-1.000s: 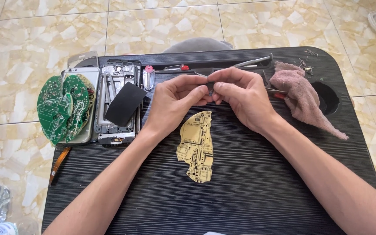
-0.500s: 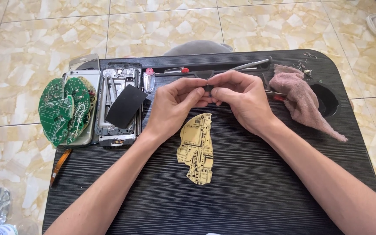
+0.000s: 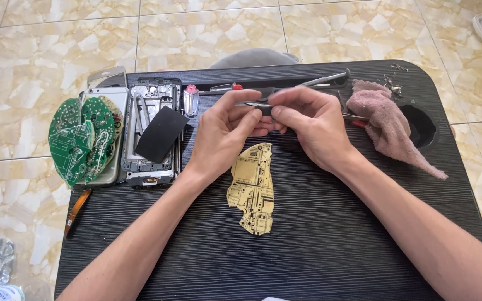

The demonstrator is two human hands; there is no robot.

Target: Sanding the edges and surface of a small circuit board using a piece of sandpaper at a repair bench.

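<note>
Since a moment ago both hands are barely shifting, the left hand (image 3: 224, 134) and right hand (image 3: 308, 125) pinching thin tweezers (image 3: 252, 104) near the desk's (image 3: 330, 245) far edge, above the yellow circuit board (image 3: 252, 187).

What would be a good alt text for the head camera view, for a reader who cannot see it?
Two bare hands, left hand and right hand, meet over a black ribbed table, pinching thin metal tweezers. A yellow irregular circuit board lies below them; green round circuit boards sit left, a pink crumpled cloth right.
</note>
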